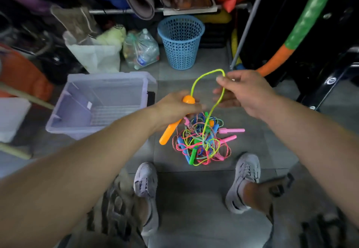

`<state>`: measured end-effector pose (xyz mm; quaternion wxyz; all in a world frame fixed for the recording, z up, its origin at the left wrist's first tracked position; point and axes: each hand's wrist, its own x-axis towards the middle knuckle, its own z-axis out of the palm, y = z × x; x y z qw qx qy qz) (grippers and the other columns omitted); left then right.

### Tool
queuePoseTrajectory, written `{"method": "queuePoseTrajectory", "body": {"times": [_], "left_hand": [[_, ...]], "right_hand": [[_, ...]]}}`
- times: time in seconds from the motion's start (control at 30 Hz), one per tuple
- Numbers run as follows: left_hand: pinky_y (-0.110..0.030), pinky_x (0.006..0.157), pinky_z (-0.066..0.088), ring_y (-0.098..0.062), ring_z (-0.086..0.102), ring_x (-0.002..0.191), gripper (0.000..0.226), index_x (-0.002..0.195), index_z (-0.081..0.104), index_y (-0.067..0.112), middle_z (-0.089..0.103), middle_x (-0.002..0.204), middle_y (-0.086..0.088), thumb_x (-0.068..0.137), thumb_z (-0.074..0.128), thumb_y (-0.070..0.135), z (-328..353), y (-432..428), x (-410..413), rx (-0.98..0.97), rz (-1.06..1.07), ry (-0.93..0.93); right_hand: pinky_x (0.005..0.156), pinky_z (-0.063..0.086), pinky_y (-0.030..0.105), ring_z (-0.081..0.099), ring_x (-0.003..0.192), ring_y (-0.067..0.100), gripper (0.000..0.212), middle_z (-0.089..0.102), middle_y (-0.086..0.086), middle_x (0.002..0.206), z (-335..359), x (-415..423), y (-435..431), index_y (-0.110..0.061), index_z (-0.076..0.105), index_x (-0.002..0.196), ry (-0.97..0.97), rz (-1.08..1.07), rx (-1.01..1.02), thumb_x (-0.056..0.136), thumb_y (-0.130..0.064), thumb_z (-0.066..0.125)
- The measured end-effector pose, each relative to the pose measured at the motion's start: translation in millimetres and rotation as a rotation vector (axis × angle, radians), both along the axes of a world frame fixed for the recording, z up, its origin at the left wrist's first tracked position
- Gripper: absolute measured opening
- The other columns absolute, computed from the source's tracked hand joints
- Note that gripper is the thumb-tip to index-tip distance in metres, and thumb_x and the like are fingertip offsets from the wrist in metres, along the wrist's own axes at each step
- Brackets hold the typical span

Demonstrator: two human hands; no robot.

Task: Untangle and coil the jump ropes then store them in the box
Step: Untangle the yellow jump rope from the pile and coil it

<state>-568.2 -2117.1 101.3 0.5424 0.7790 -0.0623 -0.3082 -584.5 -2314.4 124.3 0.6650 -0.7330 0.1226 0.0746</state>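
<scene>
Orange handle (170, 131), clasped in left grip (174, 108), slants down-left; right grip (244, 94) pinches its yellow-green cord (210, 72).

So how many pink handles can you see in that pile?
2 clearly, both sticking out of the pile on its right: an upper handle and a lower handle. Other pink bits in the tangle may be handles too, partly hidden.
</scene>
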Motion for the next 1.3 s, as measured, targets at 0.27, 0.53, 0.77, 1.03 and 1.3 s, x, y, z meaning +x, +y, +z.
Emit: {"method": "queuePoseTrajectory", "body": {"times": [0.27,0.53,0.77,1.03,1.3], "left_hand": [[-0.034,0.067,0.050,-0.020,0.060,0.071,0.028,0.090,0.068,0.002,0.073,0.091,-0.021,0.090,0.072,0.030,-7.6,-18.6,-1.9,0.077,-0.016,-0.121],[-0.033,0.071,0.055,-0.016,0.064,0.065,0.020,0.096,0.051,0.013,0.078,0.087,-0.011,0.097,0.063,0.029,19.1,-24.1,38.9,-0.410,0.190,0.195],[-0.041,0.069,0.060,-0.014,0.057,0.065,0.021,0.091,0.057,0.012,0.064,0.073,-0.001,0.093,0.070,0.029,19.3,7.2,70.4,-0.093,0.262,-0.228],[-0.030,0.060,0.057,-0.010,0.057,0.063,0.026,0.095,0.067,0.010,0.066,0.080,-0.012,0.086,0.077,0.031,-8.6,-15.9,56.3,0.105,-0.092,-0.122],[-0.035,0.069,0.050,-0.016,0.055,0.065,0.030,0.069,0.059,0.015,0.062,0.068,-0.006,0.082,0.076,0.036,-11.5,-27.8,62.3,0.174,-0.087,-0.136]], "right_hand": [[0.055,0.062,0.033,0.071,0.060,0.020,0.025,0.072,0.009,0.068,9.8,17.1,10.3,-0.007,0.060,0.100,0.026,-0.124,0.270,0.099,-0.032,0.059],[0.087,0.056,0.031,0.069,0.094,0.000,0.028,0.071,-0.011,0.114,-77.9,5.6,11.0,-0.020,0.064,0.119,0.124,0.534,-0.473,0.091,-0.016,0.065],[0.073,0.063,0.040,0.076,0.076,0.027,0.015,0.075,0.004,0.077,-72.2,29.4,0.4,-0.011,0.068,0.084,0.094,0.219,-0.431,0.097,-0.017,0.062],[0.054,0.060,0.032,0.069,0.056,0.019,0.012,0.072,0.007,0.068,-31.5,39.4,8.5,-0.010,0.069,0.082,-0.088,-0.102,0.000,0.094,-0.013,0.066],[0.066,0.060,0.034,0.069,0.074,0.023,0.017,0.072,0.011,0.081,-37.3,38.7,5.7,-0.009,0.070,0.086,0.003,-0.036,0.133,0.098,-0.017,0.060]]}}
